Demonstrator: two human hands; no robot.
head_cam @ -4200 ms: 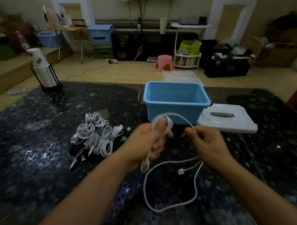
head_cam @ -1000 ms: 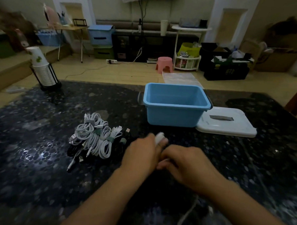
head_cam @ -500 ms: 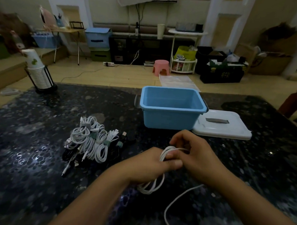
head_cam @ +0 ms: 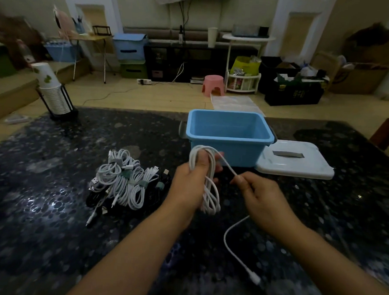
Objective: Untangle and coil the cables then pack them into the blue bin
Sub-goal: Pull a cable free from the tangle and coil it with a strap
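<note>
My left hand [head_cam: 190, 185] grips a white cable [head_cam: 210, 188] wound in several loops that hang below the fingers. My right hand [head_cam: 261, 196] pinches the same cable a little to the right, and a short taut stretch runs between the hands. The cable's loose tail [head_cam: 236, 249] curves down over the table to a plug near my right forearm. The blue bin [head_cam: 229, 135] stands open just behind the hands; nothing shows inside it. A pile of coiled white and black cables [head_cam: 126, 182] with green ties lies to the left of my left hand.
The bin's white lid [head_cam: 294, 161] lies flat to the right of the bin. A black stand with stacked paper cups [head_cam: 52, 92] is at the far left corner of the dark speckled table [head_cam: 41, 207]. Beyond the table's far edge are floor, a pink stool and storage boxes.
Both hands have lifted off the table toward the bin. The coil in my left hand holds more loops, my right hand has drawn apart to the right, and the free tail is shorter.
</note>
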